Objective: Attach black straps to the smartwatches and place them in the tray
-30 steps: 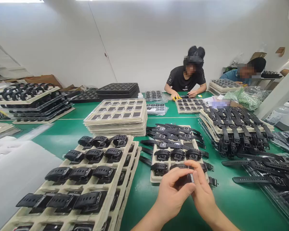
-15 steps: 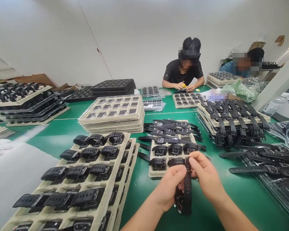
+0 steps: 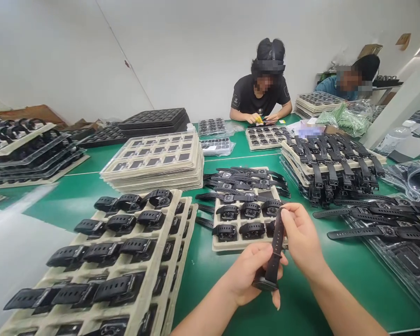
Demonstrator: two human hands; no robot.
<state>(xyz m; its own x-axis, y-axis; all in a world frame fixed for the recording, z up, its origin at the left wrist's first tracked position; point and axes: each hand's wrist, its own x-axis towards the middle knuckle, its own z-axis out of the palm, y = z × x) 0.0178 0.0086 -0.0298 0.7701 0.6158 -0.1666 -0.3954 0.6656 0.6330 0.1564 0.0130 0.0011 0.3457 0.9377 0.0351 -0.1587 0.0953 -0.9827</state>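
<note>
A black smartwatch [image 3: 277, 240] is held between both hands above the front of the table, its strap stretched up at a slant and its case at the lower end. My left hand [image 3: 252, 270] is closed round the watch near the case, thumb on the strap. My right hand [image 3: 303, 238] pinches the upper end of the strap between thumb and fingers. Just behind the hands lies a cream tray [image 3: 227, 246] with buckled watches in its front compartments. Several unbuckled watches [image 3: 243, 179] lie stretched flat across its back part. My right hand hides one front compartment partly.
On the left, stacked cream trays [image 3: 154, 266] hold looped watches. Behind them stands a tray stack with flat dark pieces [image 3: 154, 158]. To the right are piled watches [image 3: 331, 158] and a clear plastic tray [image 3: 402, 266] under more watches. Across the table a co-worker [image 3: 262, 98] handles something small.
The watch has gone from hanging bent and low to being drawn out straighter, its case raised. My right hand stays at the strap's top end, a little higher. The view has shifted slightly.
</note>
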